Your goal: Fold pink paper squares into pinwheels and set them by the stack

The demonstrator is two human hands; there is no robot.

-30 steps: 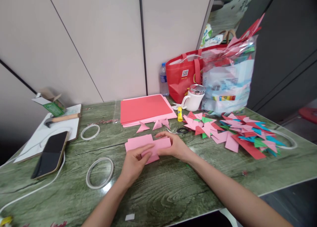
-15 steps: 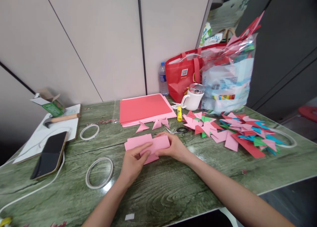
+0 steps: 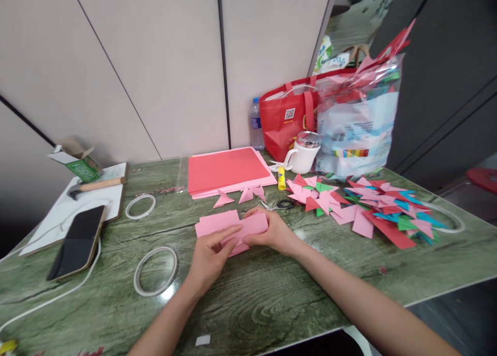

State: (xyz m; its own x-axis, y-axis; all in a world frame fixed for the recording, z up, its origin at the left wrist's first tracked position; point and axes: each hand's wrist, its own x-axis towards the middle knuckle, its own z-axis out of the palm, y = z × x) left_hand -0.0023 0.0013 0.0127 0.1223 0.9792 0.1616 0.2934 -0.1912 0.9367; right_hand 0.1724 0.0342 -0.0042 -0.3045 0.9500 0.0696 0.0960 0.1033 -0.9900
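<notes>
Between my two hands is a small pink paper piece (image 3: 254, 227), held over other pink paper pieces (image 3: 217, 221) on the green table. My right hand (image 3: 274, 234) grips its right end, thumb in front and fingers behind. At its left end, my left hand (image 3: 213, 252) has thumb and forefinger closed on the paper. Just behind lie folded pink paper shapes (image 3: 223, 198) and a pair of scissors with black handles (image 3: 285, 204), partly hidden by my right hand. Farther back rests a stack of red and pink sheets (image 3: 229, 170).
Folded colored papers (image 3: 392, 203) are heaped at the right. A glue stick (image 3: 281, 179), a white mug (image 3: 305, 154), a bottle (image 3: 256, 124) and bags (image 3: 355, 133) stand behind. Tape rolls (image 3: 156, 249), a phone (image 3: 77, 242) and a hammer (image 3: 97, 186) lie left.
The held pink paper and my left fingers have shifted very slightly to the right. Both hands keep their grip, and the other things stay in place.
</notes>
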